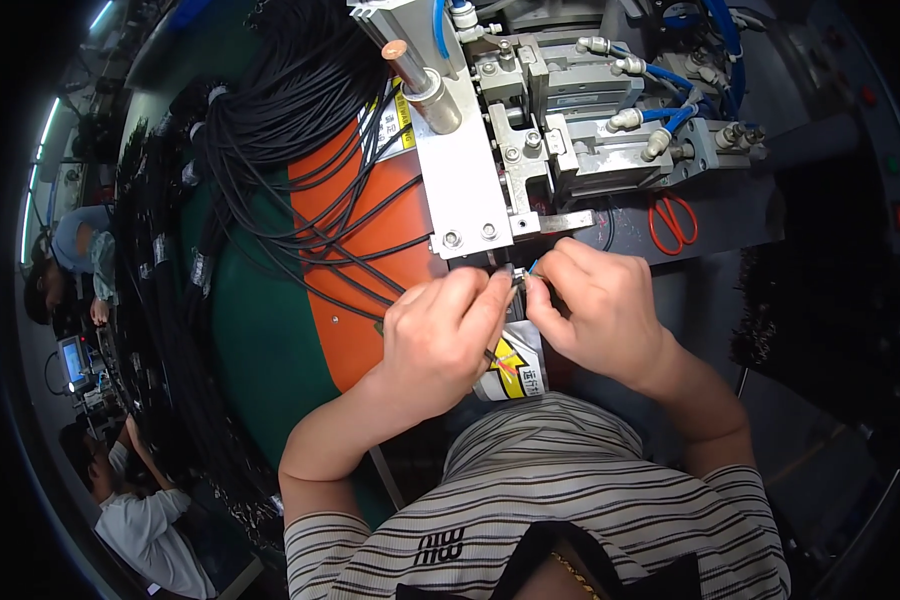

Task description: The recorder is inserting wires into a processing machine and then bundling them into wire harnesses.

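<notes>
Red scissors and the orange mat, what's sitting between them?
In the head view, the grey metal press machine stands between the red scissors and the orange mat, with both hands just below it.

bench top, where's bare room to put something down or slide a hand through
Free: the grey top right of the right hand, below the scissors. The green mat left of the orange pad is partly bare. Crowded: black cables over the pad, and under the machine where both hands meet.

Black cables [300, 110] cross an orange mat [370, 230] on green; red-handled scissors [673, 222]; blue hoses [685, 110]; striped shirt [570, 480].
</notes>
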A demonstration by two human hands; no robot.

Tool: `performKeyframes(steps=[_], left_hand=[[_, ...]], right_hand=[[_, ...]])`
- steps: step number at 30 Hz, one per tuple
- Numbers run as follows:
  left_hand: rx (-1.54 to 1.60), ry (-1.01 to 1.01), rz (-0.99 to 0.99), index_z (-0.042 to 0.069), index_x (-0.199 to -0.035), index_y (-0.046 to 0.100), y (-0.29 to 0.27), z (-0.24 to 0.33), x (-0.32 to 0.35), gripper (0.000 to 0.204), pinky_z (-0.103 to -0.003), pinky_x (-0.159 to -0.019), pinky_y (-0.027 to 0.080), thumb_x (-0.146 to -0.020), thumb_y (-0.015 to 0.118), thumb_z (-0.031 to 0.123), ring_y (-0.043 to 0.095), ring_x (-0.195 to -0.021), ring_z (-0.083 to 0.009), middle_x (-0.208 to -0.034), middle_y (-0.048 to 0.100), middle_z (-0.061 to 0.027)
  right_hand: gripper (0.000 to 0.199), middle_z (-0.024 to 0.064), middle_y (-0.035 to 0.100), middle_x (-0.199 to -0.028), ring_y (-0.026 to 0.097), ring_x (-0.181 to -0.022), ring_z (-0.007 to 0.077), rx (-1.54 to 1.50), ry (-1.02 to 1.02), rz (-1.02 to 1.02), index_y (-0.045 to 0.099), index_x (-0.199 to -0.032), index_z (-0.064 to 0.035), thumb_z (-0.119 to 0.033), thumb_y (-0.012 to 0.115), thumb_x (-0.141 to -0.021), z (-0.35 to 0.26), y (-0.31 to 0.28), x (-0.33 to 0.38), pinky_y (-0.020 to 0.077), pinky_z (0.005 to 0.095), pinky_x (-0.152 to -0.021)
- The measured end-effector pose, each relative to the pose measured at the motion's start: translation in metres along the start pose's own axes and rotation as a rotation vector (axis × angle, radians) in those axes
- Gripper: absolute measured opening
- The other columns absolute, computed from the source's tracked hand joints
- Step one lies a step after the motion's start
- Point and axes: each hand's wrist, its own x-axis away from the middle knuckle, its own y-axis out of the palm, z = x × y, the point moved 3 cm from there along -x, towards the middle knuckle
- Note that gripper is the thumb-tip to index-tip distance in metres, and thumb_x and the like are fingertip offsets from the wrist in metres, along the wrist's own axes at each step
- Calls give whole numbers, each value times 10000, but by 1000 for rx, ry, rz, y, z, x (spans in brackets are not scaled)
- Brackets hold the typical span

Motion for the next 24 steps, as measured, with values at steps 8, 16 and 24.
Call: performKeyframes(steps=[8, 16, 24], left_hand=[[88, -40, -53, -39, -1071, 655, 1, -9, 5, 476, -359, -615, 504, -596, 642, -17, 606, -731, -249, -870, 568, -101], [134, -66, -118, -44, -1075, 651, -2, -10, 5, 479, -357, -615, 502, -597, 642, -11, 602, -728, -247, -865, 567, -97], [109, -22, -98, -42, -1087, 648, -1, -12, 6, 459, -352, -603, 491, -630, 648, 1, 581, -700, -238, -857, 554, -91]], right_hand=[[49, 100, 568, -703, 571, -527, 260, -124, 100, -28, 606, -820, 1, -19, 649, -811, 9, 10, 8, 438, 339, -475], [54, 110, 591, -747, 587, -547, 262, -134, 104, 21, 612, -856, 11, 8, 648, -816, 6, 12, 13, 449, 343, -487], [75, 109, 595, -763, 590, -550, 264, -108, 109, 37, 617, -882, 8, 8, 662, -822, 5, 13, 12, 452, 345, -489]])
